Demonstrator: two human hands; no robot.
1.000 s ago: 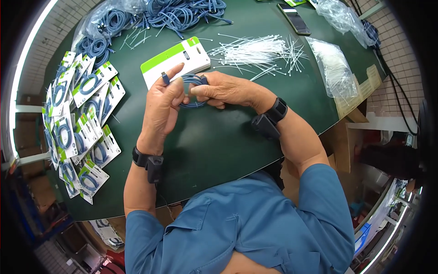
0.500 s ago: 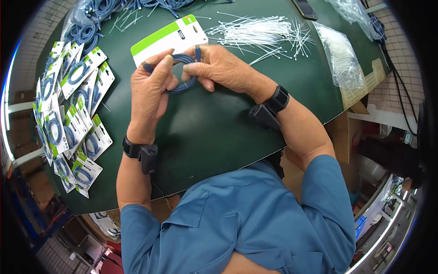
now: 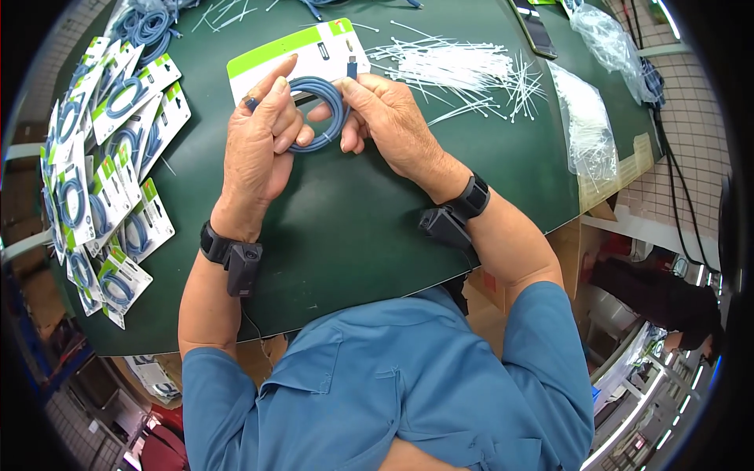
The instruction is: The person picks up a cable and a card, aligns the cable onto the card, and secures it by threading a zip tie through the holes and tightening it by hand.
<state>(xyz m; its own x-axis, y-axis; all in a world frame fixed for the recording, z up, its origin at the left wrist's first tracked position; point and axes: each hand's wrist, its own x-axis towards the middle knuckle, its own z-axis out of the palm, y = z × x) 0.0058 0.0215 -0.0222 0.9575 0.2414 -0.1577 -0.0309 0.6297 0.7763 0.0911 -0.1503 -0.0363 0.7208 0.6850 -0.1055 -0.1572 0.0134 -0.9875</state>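
Note:
Between my hands is a coiled blue-grey cable (image 3: 334,100), held up over the green table. My left hand (image 3: 265,129) is closed on the coil's left side, with one dark plug sticking out near its fingers. On the right side, my right hand (image 3: 385,118) pinches the coil close to the other plug (image 3: 352,66), which points away from me. A white and green backing card (image 3: 267,69) lies flat on the table just beyond the coil, partly covered by my left fingers and the cable.
Several carded cables (image 3: 110,196) lie in an overlapping pile on the left. White cable ties (image 3: 448,67) are spread at the far right of the card, near a phone (image 3: 534,27) and a clear bag of ties (image 3: 585,118). Loose coils (image 3: 145,30) lie far left.
The coil has turned to face me more fully, showing its round shape. My right fingers have shifted along it, below the upright plug. The whole view has shifted slightly.

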